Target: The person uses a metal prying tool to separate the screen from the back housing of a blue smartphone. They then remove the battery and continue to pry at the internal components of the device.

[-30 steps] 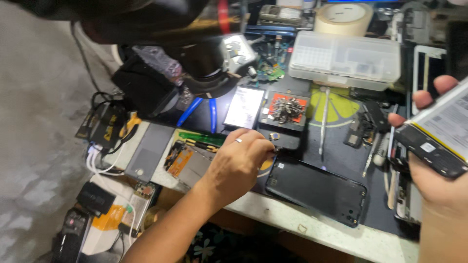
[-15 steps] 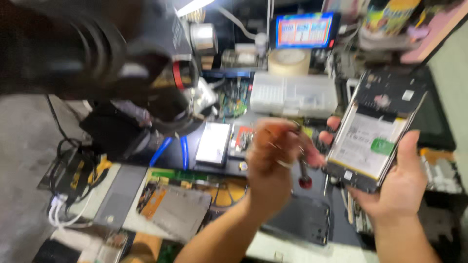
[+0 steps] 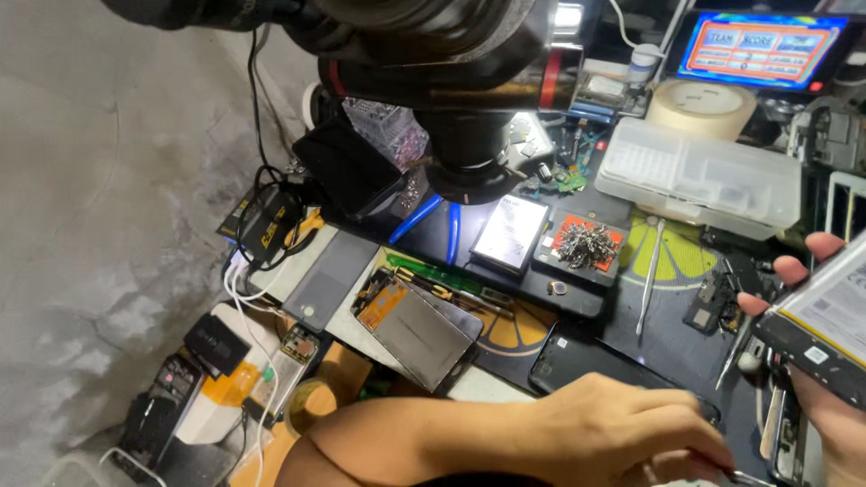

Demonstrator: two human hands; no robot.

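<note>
Two hands are in view over a crowded repair bench. The right hand (image 3: 843,361) grips an opened phone (image 3: 825,329) at the right edge of the frame, fingers curled over its upper edge, the exposed battery side facing up; half a second ago this phone was raised upright near the middle of the view, so it has come down and to the right. The left hand (image 3: 622,433) has moved from the bench centre to the bottom edge, fingers closed around a thin metal tool (image 3: 744,478); only the tool's tip shows, so its kind cannot be told. Beneath that hand lies a black phone back cover (image 3: 586,356) on the dark work mat (image 3: 686,347). Farther back sit a tray of loose screws (image 3: 585,243), a small lit screen part (image 3: 512,233) and a clear plastic parts box (image 3: 699,176). With tool and phone now close together, the work appears to be moving onto the opened phone.
</note>
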